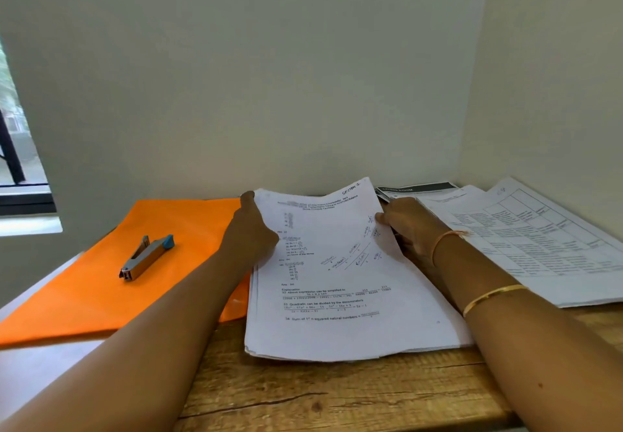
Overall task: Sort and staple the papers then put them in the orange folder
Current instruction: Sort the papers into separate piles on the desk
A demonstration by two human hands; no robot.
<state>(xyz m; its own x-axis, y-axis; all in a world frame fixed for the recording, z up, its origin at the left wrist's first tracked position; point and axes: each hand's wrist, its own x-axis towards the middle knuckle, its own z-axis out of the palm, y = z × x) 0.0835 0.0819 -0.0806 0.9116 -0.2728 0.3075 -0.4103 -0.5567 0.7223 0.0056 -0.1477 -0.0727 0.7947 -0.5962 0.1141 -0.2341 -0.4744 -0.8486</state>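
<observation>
Reading this as the sorting step, stapling not started. Left hand [251,229] grips the upper left edge of the paper stack [337,300], fingers curled round the sheets. Right hand [409,226] pinches the upper right edge, thumb on the printed face. Far end of the stack is lifted off the desk [337,398] and tilted toward the camera; near end rests on the wood. Top sheet is printed maths with handwriting at one corner. Sheet edges look uneven at the near left corner.

Orange folder [101,283] lies flat on the left and looks closed. Its right edge meets the stack; can't tell if it's under it or just touching. Stapler [146,258] sits on the folder, well apart from both hands. A second pile of printed sheets [539,239] lies beyond the right wrist.

Next move, my guess: knock the stack square on the desk, keep one hand clamped on it, free the other for the stapler; left is nearer. Stapler has to come off the folder before that can open. Risk: loose sheets sliding when one hand lets go
</observation>
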